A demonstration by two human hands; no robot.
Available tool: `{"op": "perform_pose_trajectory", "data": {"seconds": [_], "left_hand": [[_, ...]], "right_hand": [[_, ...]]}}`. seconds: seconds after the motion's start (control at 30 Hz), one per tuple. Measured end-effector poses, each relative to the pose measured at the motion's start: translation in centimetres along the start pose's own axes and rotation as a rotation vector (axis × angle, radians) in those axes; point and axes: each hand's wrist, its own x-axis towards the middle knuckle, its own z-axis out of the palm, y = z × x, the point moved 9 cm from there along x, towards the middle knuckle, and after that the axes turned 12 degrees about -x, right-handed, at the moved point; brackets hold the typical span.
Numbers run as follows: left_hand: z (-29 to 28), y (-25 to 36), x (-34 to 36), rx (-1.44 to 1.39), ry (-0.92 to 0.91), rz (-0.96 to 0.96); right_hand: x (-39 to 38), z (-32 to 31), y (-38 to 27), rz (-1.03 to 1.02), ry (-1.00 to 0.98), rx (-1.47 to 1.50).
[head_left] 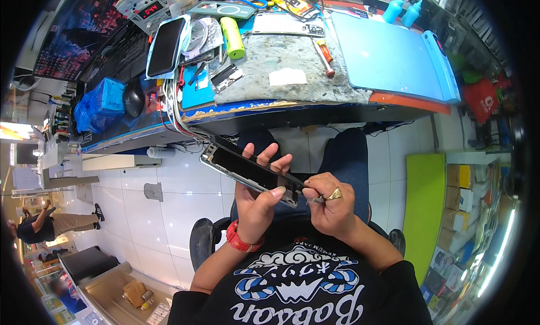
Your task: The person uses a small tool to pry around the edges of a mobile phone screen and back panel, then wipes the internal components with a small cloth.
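Note:
My left hand (256, 210) holds an opened phone body (239, 165) above my lap, tilted with its far end up and to the left. The thumb presses on its near end and the other fingers curl round the far side. Inside the silver frame the phone is dark. At the near right end of the phone, my right hand (333, 206) is closed in a pinch. Something thin and greyish shows at its fingertips, but I cannot make out what it is. A ring sits on one finger of that hand.
Ahead stands a workbench with a worn grey mat (259, 66). On it lie a screwdriver (325, 58), a green cylinder (232, 37), a dark-screened phone (166, 46) and a light blue board (388, 55). Cables (174, 108) hang over the bench edge. A person (42, 226) stands far left.

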Motion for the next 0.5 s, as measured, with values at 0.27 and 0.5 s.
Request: {"op": "perform_pose_trajectory", "data": {"seconds": [0.27, 0.5], "left_hand": [[-0.2, -0.1, 0.1, -0.086, -0.019, -0.002], [-0.4, 0.0, -0.2, -0.121, -0.003, 0.020]], "right_hand": [[0.2, 0.1, -0.3, 0.012, -0.040, -0.042], [-0.3, 0.6, -0.8, -0.061, -0.022, -0.087]]}}
